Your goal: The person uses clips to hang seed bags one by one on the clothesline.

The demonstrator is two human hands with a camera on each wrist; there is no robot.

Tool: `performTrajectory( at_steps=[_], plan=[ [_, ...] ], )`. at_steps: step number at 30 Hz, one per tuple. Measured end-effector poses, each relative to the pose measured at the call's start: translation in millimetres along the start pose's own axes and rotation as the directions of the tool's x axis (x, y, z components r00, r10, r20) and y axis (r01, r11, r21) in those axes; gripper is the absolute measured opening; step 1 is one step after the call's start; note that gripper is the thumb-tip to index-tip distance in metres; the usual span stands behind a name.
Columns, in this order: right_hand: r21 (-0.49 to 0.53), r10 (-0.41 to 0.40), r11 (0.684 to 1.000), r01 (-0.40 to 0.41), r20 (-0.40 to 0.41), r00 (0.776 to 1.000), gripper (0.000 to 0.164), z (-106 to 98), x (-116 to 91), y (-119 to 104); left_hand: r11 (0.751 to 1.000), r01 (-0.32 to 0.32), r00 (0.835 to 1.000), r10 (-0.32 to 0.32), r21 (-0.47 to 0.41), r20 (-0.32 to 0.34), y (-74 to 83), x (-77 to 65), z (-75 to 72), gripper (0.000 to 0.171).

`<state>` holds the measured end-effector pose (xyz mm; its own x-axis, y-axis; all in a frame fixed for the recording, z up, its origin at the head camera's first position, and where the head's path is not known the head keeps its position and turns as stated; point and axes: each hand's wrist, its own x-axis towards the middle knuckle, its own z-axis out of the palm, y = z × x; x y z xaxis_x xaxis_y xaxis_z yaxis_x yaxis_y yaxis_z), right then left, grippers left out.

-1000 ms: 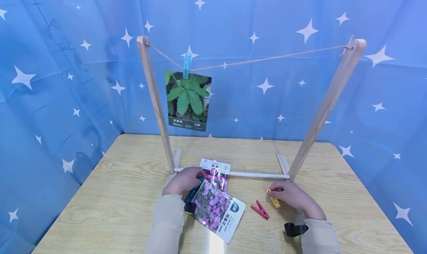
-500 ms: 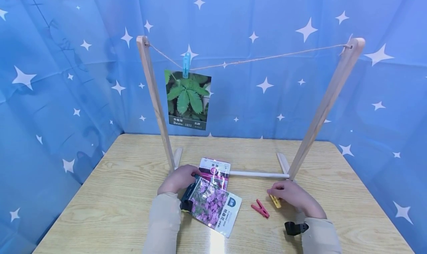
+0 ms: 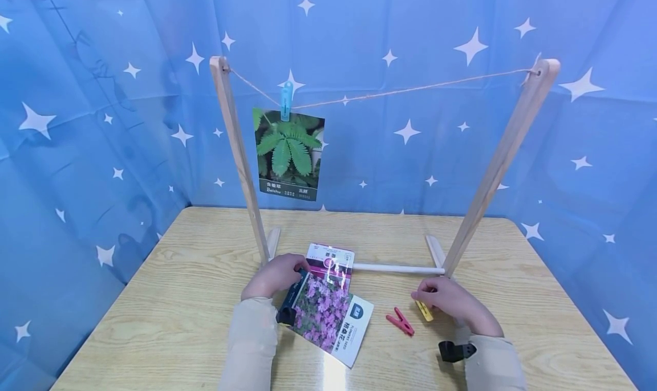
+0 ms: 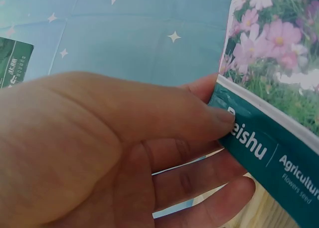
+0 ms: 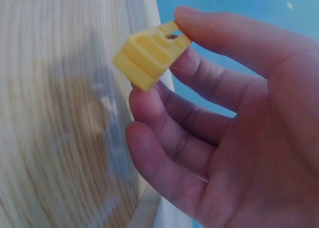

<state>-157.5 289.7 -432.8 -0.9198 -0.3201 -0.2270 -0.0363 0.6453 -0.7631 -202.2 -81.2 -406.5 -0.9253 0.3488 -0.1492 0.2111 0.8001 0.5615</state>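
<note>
You are wearing: left sleeve (image 3: pixel 249 345), long, cream, softly creased; right sleeve (image 3: pixel 494 363), matching; left wrist camera (image 3: pixel 286 316), small, black; right wrist camera (image 3: pixel 454 351), black, blocky. Your left hand (image 3: pixel 274 276) and right hand (image 3: pixel 454 302) are showing bare.

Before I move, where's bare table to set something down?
Bare table: outside the left sleeve, outside the right sleeve, and behind the white crossbar, right of the pink packet. Crowded: between the sleeves, with purple-flower packet, red clothespin and yellow clothespin.
</note>
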Motion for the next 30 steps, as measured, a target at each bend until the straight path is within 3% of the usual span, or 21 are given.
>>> performTrajectory(
  at_steps=[15, 30],
  plan=[
    [0.005, -0.015, 1.0, 0.015, 0.01, 1.0, 0.031, -2.7, -0.2, 1.8, 0.996, -0.045, 0.998, 0.048, -0.077, 0.033, 2.3, -7.4, -9.7, 0.024],
    [0.004, 0.009, 1.0, -0.009, -0.03, 1.0, 0.032, -3.2, 0.1, 3.6, 0.988, -0.06, 0.995, 0.069, -0.14, 0.068, 3.7, -10.4, -13.2, 0.019]
  ],
)
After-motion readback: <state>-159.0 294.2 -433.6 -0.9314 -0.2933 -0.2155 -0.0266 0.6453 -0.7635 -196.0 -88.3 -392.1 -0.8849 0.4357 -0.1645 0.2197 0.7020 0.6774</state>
